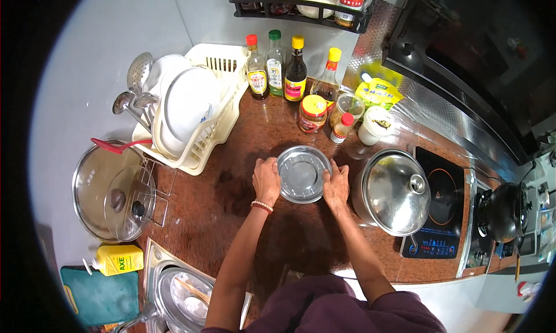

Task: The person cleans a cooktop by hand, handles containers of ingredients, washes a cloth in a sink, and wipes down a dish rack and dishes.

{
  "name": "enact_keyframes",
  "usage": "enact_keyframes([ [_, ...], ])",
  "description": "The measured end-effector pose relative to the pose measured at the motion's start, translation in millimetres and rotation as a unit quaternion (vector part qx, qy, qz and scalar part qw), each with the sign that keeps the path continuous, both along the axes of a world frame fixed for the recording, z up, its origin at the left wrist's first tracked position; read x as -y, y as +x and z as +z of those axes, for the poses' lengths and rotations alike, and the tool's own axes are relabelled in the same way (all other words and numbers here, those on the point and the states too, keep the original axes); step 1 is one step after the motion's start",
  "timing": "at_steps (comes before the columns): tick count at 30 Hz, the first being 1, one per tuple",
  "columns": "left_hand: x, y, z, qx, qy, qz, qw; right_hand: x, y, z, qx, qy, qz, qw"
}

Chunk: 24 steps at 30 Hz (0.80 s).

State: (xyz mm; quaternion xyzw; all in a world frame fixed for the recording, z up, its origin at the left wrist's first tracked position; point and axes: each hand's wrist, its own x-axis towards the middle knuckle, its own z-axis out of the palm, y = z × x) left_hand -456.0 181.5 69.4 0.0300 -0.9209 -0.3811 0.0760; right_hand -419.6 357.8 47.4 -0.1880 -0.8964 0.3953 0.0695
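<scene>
Both hands grip a round, clear bowl (304, 174) from opposite sides, over the reddish-brown countertop (197, 211). On its left rim is my left hand (266, 180), with beaded bracelets at the wrist. Around the right rim closes my right hand (336, 183), its thumb on the near inner edge. The bowl looks see-through with nothing visible inside; whether its base touches the counter I cannot tell. Just right of my right hand stands a stainless steel pot under a domed metal lid (393, 189).
Behind the bowl are a yellow-lidded jar (312, 113), a small red-capped bottle (342, 128), a white tub (375, 126) and sauce bottles (295, 74). A cream dish rack (217, 135) and glass lids (115, 194) stand left. Nearby are a sink (158, 254) and an induction cooker (443, 220).
</scene>
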Motion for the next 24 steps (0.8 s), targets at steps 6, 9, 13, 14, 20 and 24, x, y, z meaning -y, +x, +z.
enact_keyframes([
  [6, 3, -9, -29, 0.057, 0.041, 0.009, 0.997, -7, 6, -21, -0.004, -0.08, -0.034, 0.996],
  [9, 10, -14, -46, 0.235, 0.293, -0.008, 0.927, -7, 26, -38, 0.005, -0.252, -0.084, 0.964],
  [13, -4, 2, -28, 0.316, 0.447, -0.049, 0.836, 0, 79, -16, 0.064, -0.528, -0.143, 0.835],
  [14, -8, 4, -34, 0.322, 0.446, -0.053, 0.833, 6, 93, -8, 0.058, -0.523, -0.145, 0.838],
  [20, -52, 10, -29, 0.348, 0.484, -0.059, 0.801, 7, 157, -2, 0.083, -0.439, -0.02, 0.895],
  [24, -56, 10, -27, 0.35, 0.497, -0.063, 0.791, 12, 157, 19, 0.104, -0.361, 0.04, 0.926],
])
